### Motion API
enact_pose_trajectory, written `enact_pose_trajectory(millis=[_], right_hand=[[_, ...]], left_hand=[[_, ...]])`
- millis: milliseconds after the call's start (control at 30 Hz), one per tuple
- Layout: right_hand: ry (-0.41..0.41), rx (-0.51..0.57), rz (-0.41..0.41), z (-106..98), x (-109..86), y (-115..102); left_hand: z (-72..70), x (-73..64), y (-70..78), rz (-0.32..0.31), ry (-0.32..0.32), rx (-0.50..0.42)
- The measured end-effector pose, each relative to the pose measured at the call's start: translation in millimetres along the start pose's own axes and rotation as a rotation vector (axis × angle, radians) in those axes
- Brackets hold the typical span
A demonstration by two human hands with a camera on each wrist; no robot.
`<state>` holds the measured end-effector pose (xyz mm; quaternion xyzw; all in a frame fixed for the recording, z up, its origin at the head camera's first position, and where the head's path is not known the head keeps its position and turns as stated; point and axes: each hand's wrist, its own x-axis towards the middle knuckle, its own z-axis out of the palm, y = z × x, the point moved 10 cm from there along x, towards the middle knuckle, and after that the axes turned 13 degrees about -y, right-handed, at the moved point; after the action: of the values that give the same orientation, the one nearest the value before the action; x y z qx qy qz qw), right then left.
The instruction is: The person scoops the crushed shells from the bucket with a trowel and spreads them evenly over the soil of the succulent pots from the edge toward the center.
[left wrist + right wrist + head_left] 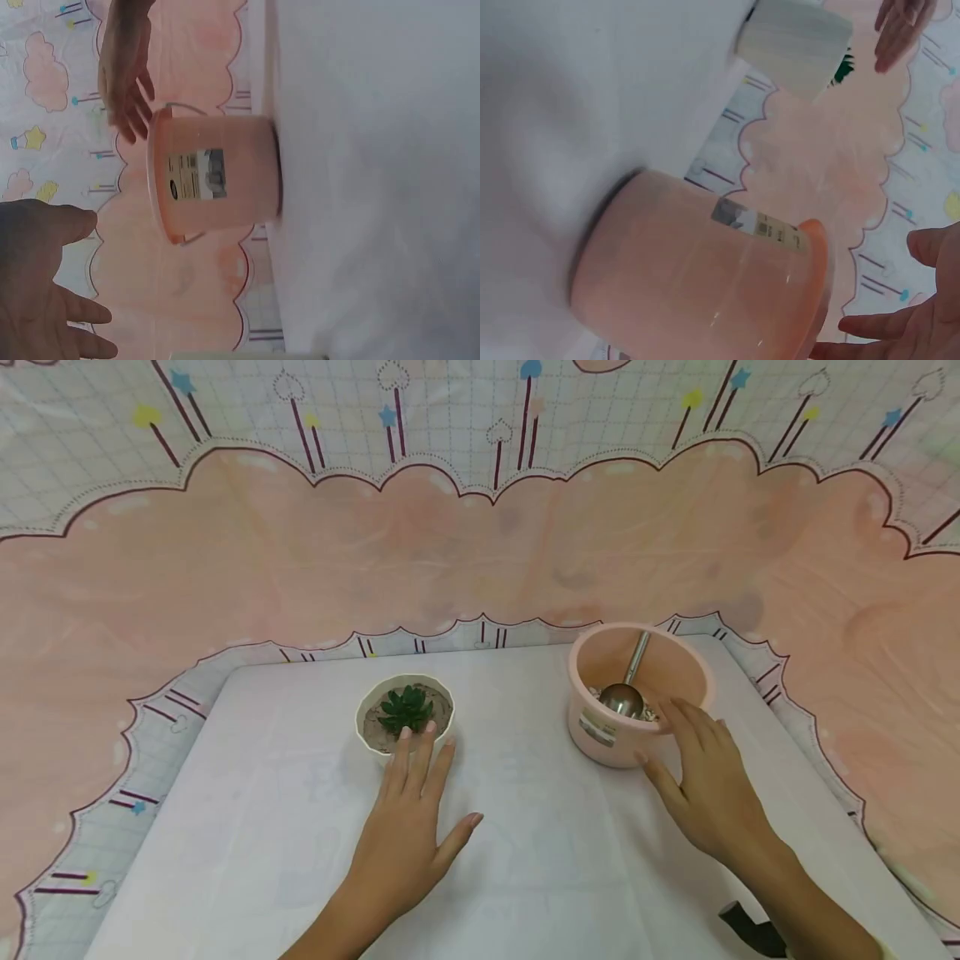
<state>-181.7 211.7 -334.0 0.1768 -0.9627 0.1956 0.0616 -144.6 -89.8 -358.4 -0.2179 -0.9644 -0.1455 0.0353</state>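
A green succulent grows in grey soil inside a white faceted pot on the table's left part. My left hand is nearest to this pot, fingers straight and spread, overlapping its near rim in the head view. To the right stands a pink bucket with a label on its side and a wire handle seen in the left wrist view. A metal ladle leans inside it on pale loose material. My right hand is beside the bucket's right near rim, fingers extended and holding nothing.
White cloth covers the table. A black curved object lies under my right forearm at the near right. Behind the table hangs a pink and white patterned cloth.
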Motion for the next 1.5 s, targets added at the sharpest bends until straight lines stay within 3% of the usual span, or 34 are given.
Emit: enact_pose_trajectory(millis=[300,533,900,1133,1300,1500], right_hand=[[-0.019,0.052,0.033,-3,12.3,-9],[-0.019,0.061,0.055,-11,20.7,-9],[0.036,0.107,0.064,-30,45.2,1],[-0.027,0.198,0.115,-27,75.0,20],[-0.13,0.145,0.217,-19,95.3,35],[-0.269,0.044,0.302,-10,118.8,56]], left_hand=[[10.0,21.2,31.8,0.132,0.009,-0.082],[11.4,39.7,48.7,0.179,0.022,-0.136],[18.5,79.5,60.4,0.216,0.063,-0.389],[27.3,109.2,60.6,0.202,0.051,-0.514],[38.8,128.0,56.5,0.153,0.021,-0.563],[46.7,144.9,57.6,0.155,0.045,-0.598]])
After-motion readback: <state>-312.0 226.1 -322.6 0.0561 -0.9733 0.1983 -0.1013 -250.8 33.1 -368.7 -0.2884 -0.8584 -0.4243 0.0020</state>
